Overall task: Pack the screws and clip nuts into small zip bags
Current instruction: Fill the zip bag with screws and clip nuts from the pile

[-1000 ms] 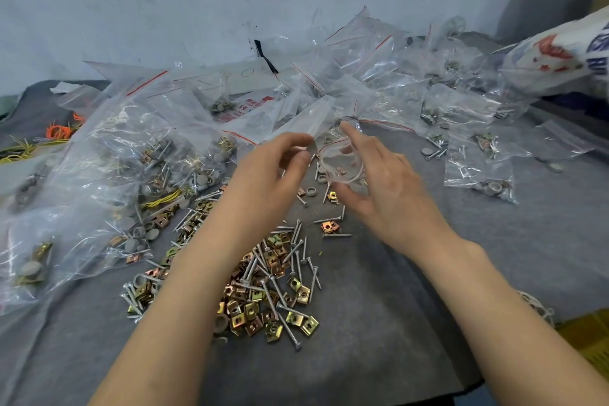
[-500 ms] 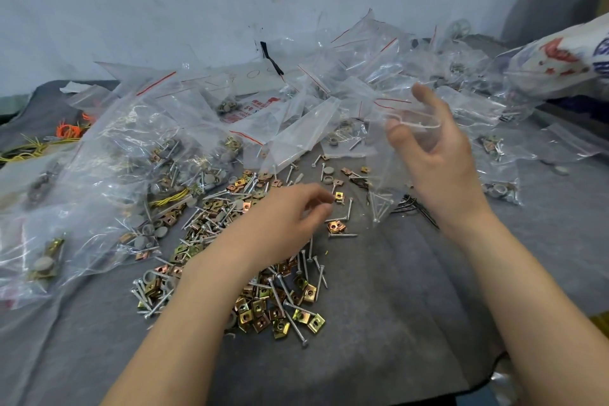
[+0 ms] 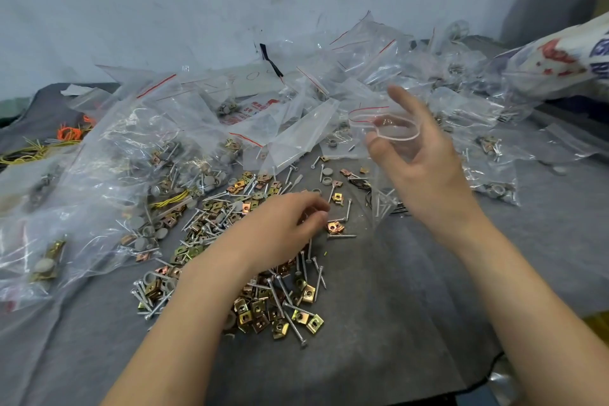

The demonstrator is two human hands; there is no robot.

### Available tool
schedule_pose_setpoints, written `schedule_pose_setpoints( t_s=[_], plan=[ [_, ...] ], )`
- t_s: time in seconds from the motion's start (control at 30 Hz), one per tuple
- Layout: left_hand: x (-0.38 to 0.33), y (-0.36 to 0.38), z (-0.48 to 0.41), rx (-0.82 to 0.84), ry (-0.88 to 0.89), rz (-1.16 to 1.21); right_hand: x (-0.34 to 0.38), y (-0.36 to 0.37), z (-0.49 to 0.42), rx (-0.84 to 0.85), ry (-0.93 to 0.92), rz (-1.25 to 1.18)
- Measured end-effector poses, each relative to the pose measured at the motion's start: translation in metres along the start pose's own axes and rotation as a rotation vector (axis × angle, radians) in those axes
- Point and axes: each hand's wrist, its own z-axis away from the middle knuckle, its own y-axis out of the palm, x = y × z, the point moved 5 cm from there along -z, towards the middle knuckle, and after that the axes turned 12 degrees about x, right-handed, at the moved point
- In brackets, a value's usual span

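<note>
My right hand (image 3: 425, 161) holds a small clear zip bag (image 3: 384, 155) up above the grey cloth, its red-lined mouth held open round the fingers; a few screws lie in its bottom. A loose pile of silver screws and brass clip nuts (image 3: 263, 293) covers the cloth in front of me. My left hand (image 3: 283, 227) is down on that pile with its fingertips curled together near a screw (image 3: 339, 219) and a copper clip nut (image 3: 335, 227); what it pinches is hidden.
Large clear bags of mixed hardware (image 3: 108, 181) lie at the left. Many small filled zip bags (image 3: 428, 82) are heaped along the wall behind. A printed white sack (image 3: 566, 63) lies at far right. Orange and yellow wires (image 3: 49, 142) sit at far left.
My left hand dropped from the bag's mouth down to the screw pile. My right hand lifted the open bag up and to the right.
</note>
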Motion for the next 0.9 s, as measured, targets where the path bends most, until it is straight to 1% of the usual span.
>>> schedule_pose_setpoints(
  t_s=[0.1,0.17,0.27,0.33,0.43,0.53,0.67,0.8,0.9],
  plan=[
    [0.008,-0.011,0.006,-0.078,-0.016,0.049,0.000,0.007,0.000,0.061,0.018,0.034],
    [0.017,-0.023,0.012,-0.178,-0.046,0.078,-0.001,0.010,0.001,0.085,0.016,0.080],
    [0.035,-0.039,0.024,-0.325,-0.143,0.111,0.001,0.013,0.001,0.087,0.011,0.127],
    [0.044,-0.043,0.030,-0.362,-0.195,0.116,0.001,0.014,0.000,0.074,0.006,0.133],
    [0.050,-0.044,0.035,-0.342,-0.222,0.112,-0.001,0.016,0.000,0.074,-0.006,0.172],
    [0.046,-0.038,0.036,-0.237,-0.212,0.054,-0.003,0.020,0.001,0.100,0.008,0.225],
    [0.027,-0.021,0.033,-0.130,-0.140,-0.007,-0.005,0.027,0.002,0.140,0.014,0.262],
    [0.010,-0.002,0.027,-0.049,-0.080,-0.132,-0.007,0.030,0.002,0.131,0.014,0.252],
    [0.016,-0.011,0.029,-0.087,-0.103,-0.169,-0.007,0.031,0.002,0.135,0.015,0.241]
  ],
)
